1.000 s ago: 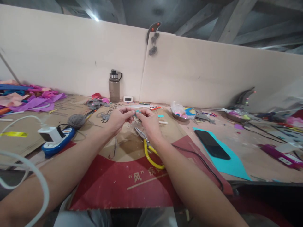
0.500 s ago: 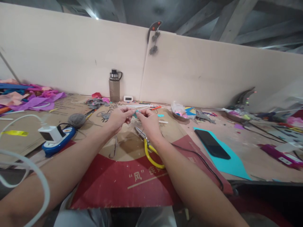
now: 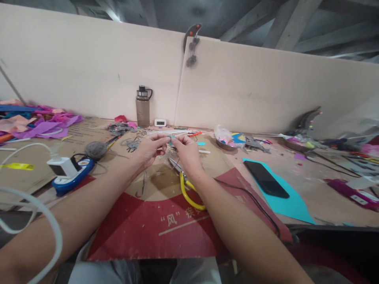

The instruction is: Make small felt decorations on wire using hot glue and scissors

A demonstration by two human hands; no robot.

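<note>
Both hands meet over the cardboard sheet. My left hand pinches a small teal piece between thumb and finger. From the other side my right hand pinches the same piece; its material is too small to make out. Beneath my right wrist lies a pair of scissors with yellow handles, blades pointing away, partly hidden by the forearm. Another bright teal scrap rests just beyond my right hand. A white stick lies beside that hand.
A grey yarn ball and a blue power strip are at left. The bottle stands by the partition. On the right, a black phone lies on a turquoise sheet, with a bowl of scraps behind.
The teal piece has shifted slightly between the fingertips and shows a little more. Both hands stay pinched together in nearly the same place.
</note>
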